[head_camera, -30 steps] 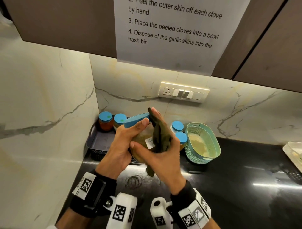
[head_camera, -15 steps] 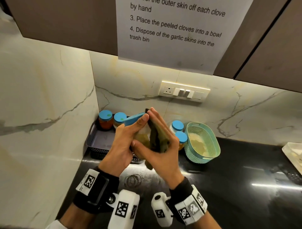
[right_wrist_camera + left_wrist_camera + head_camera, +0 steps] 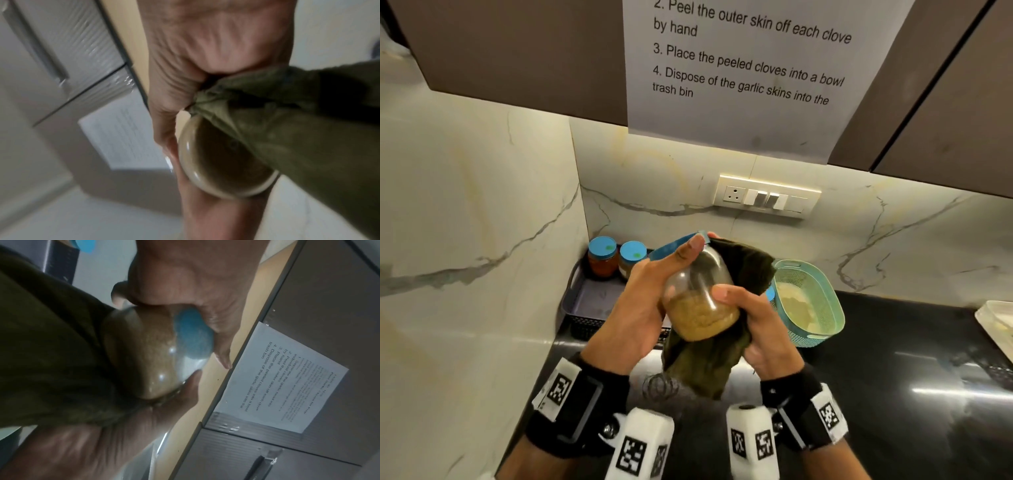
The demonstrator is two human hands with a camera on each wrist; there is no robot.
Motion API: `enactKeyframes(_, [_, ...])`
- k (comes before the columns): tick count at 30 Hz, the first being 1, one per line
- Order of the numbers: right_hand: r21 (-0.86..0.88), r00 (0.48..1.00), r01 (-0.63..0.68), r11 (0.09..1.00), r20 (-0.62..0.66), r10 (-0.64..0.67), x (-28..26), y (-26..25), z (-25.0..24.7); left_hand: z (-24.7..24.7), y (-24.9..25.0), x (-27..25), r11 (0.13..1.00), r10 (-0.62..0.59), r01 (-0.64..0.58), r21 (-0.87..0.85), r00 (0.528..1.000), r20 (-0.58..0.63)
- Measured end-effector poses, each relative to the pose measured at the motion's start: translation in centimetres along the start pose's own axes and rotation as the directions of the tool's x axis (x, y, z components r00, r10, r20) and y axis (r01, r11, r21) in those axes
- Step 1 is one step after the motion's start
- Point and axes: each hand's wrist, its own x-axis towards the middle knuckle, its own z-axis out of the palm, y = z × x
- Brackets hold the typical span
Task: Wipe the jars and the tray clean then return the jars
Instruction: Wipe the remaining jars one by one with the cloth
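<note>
A glass jar with a blue lid and tan contents is held tilted above the counter, lid toward the wall. My left hand grips it by the lid end. My right hand holds a dark green cloth wrapped round the jar's far side and bottom, thumb on the glass. The left wrist view shows the jar with the cloth beside it. In the right wrist view the cloth covers the jar's base. A dark tray in the corner holds two blue-lidded jars.
A teal perforated basket stands right of the hands, with another blue lid edge peeking beside it. A white tray sits at the right edge. A round wire ring lies on the black counter below the hands. Cabinets hang overhead.
The cloth has slid from the jar's front round to its far side and bottom. The glass and tan contents now face me; both hands kept hold.
</note>
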Motion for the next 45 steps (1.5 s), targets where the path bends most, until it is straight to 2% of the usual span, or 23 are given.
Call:
enactKeyframes(2, [-0.170, 0.992, 0.123, 0.978, -0.002, -0.125, -0.4, 0.6, 1.0, 0.1, 0.3, 0.3, 0.999, -0.027, 0.026, -0.029, 1.000, -0.005])
enactKeyframes(5, [-0.346, 0.934, 0.324, 0.880, -0.032, -0.357, -1.4, 1.8, 2.7, 0.0, 0.3, 0.4, 0.999, 0.040, -0.041, -0.011, 0.999, -0.031])
enactKeyframes(7, [-0.391, 0.873, 0.452, 0.802, 0.008, -0.488, -1.8, 2.6, 3.1, -0.1, 0.1, 0.3, 0.998, 0.062, -0.062, -0.003, 0.997, -0.050])
enactKeyframes(9, [-0.465, 0.790, 0.567, 0.680, 0.072, -0.609, -1.7, 3.3, 3.0, -0.4, -0.2, 0.3, 0.998, 0.059, -0.059, -0.008, 0.997, -0.056])
enactKeyframes(10, [-0.478, 0.782, 0.573, 0.666, 0.075, -0.619, -1.5, 3.2, 2.7, -0.4, -0.3, 0.3, 0.998, 0.068, -0.068, 0.005, 0.995, -0.073])
enactKeyframes(11, [-0.440, 0.805, 0.556, 0.705, 0.074, -0.589, -1.1, 2.9, 2.3, -0.3, -0.4, 0.3, 0.996, 0.085, -0.082, 0.027, 0.991, -0.101])
enactKeyframes(13, [-0.416, 0.893, 0.420, 0.807, 0.031, -0.449, -1.2, 2.3, 2.4, -0.2, -0.6, 0.4, 0.989, 0.132, -0.122, 0.080, 0.981, -0.140])
enactKeyframes(15, [-0.411, 0.936, 0.317, 0.854, -0.006, -0.351, -1.2, 2.2, 2.9, -0.1, -0.5, 0.4, 0.986, 0.153, -0.139, 0.097, 0.975, -0.159])
enactKeyframes(16, [-0.418, 0.926, 0.337, 0.844, -0.012, -0.376, -1.3, 2.2, 3.2, -0.2, -0.4, 0.5, 0.988, 0.142, -0.130, 0.079, 0.977, -0.162])
enactKeyframes(19, [-0.431, 0.814, 0.534, 0.727, 0.031, -0.580, -1.3, 3.0, 3.1, -0.3, -0.4, 0.2, 0.994, 0.105, -0.104, 0.016, 0.982, -0.155])
enactKeyframes(20, [-0.417, 0.819, 0.536, 0.734, 0.045, -0.573, -1.1, 3.1, 2.7, -0.2, -0.4, 0.2, 0.994, 0.107, -0.107, 0.011, 0.982, -0.155])
enactKeyframes(23, [-0.432, 0.909, 0.389, 0.814, 0.037, -0.415, -1.1, 2.6, 2.4, 0.0, -0.8, 0.4, 0.992, 0.124, -0.120, 0.032, 0.974, -0.192])
enactKeyframes(25, [-0.442, 0.911, 0.375, 0.815, 0.016, -0.411, -1.4, 2.4, 3.3, -0.1, -0.7, 0.6, 0.993, 0.121, -0.117, 0.031, 0.973, -0.198])
enactKeyframes(26, [-0.462, 0.889, 0.406, 0.788, -0.002, -0.458, -1.6, 2.5, 3.7, -0.3, -0.6, 0.6, 0.993, 0.114, -0.113, 0.014, 0.975, -0.190])
enactKeyframes(28, [-0.569, 0.782, 0.518, 0.639, 0.013, -0.623, -1.7, 3.3, 3.5, -0.4, -0.7, 0.6, 0.993, 0.119, -0.119, 0.007, 0.979, -0.166])
enactKeyframes(29, [-0.592, 0.762, 0.539, 0.599, 0.039, -0.647, -1.5, 3.7, 3.2, -0.3, -0.7, 0.4, 0.991, 0.133, -0.132, 0.020, 0.977, -0.164])
enactKeyframes(30, [-0.580, 0.768, 0.541, 0.610, 0.046, -0.638, -1.2, 4.0, 2.7, -0.1, -0.7, 0.3, 0.990, 0.143, -0.140, 0.028, 0.977, -0.159])
enactKeyframes(34, [-0.424, 0.890, 0.394, 0.816, -0.044, -0.453, -1.4, 3.0, 3.6, 0.9, -0.6, 0.3, 0.986, 0.164, -0.155, 0.058, 0.960, -0.226])
enactKeyframes(37, [-0.457, 0.898, 0.365, 0.811, -0.055, -0.436, -1.7, 2.7, 3.8, 0.4, -0.8, 0.4, 0.986, 0.158, -0.146, 0.077, 0.968, -0.196])
enactKeyframes(39, [-0.441, 0.925, 0.300, 0.846, -0.080, -0.370, -1.4, 2.0, 3.2, -0.5, -0.7, 0.1, 0.990, 0.132, -0.123, 0.071, 0.982, -0.137])
enactKeyframes(42, [-0.247, 0.995, 0.086, 0.965, -0.036, -0.098, -0.6, 0.1, 1.3, -1.6, 0.1, -0.2, 0.996, 0.052, -0.053, 0.066, 0.998, 0.018])
enactKeyframes(44, [-0.063, 0.991, -0.129, 0.990, 0.026, 0.131, -0.4, -0.8, 1.0, -1.7, 1.0, -0.4, 0.999, 0.024, -0.026, 0.043, 0.998, 0.063])
enactKeyframes(45, [-0.042, 0.986, -0.155, 0.987, 0.049, 0.157, -0.4, -0.8, 1.2, -1.4, 1.2, -0.4, 0.999, 0.011, -0.013, 0.038, 0.999, 0.051])
